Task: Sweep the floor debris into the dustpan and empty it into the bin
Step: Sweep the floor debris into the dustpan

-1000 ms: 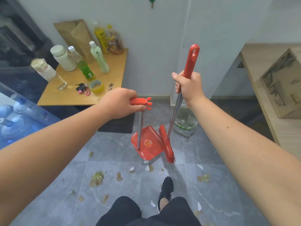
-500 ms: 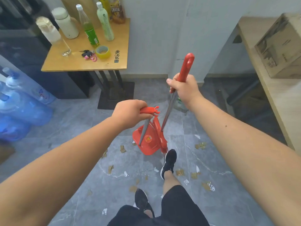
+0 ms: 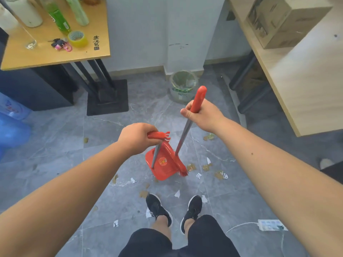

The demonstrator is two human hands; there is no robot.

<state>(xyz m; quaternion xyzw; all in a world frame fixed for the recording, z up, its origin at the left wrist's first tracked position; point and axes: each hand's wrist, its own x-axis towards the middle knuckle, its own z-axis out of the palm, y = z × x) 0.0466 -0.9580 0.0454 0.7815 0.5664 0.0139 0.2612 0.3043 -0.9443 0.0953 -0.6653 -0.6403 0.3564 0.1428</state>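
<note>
My left hand (image 3: pixel 136 137) grips the red top of the dustpan's handle. The red dustpan (image 3: pixel 163 168) hangs low over the grey floor, just ahead of my feet. My right hand (image 3: pixel 205 115) grips the red grip of the broom (image 3: pixel 182 138), whose red bristle head lies against the dustpan's right side. Paper and cardboard scraps (image 3: pixel 220 175) lie scattered on the tiles around the pan and my shoes. A small bin with a clear liner (image 3: pixel 183 86) stands by the wall corner, beyond the broom.
A wooden table (image 3: pixel 55 54) with bottles, tape and keys stands at back left on a black base (image 3: pixel 107 101). Blue water jugs (image 3: pixel 11 125) sit far left. A desk (image 3: pixel 297 80) with a cardboard box is right. A power strip (image 3: pixel 272 225) lies on the floor.
The view has tilted down and I have stepped back, both feet now showing. Dustpan and broom have come down closer to the floor among the scraps. Both hands keep their grips.
</note>
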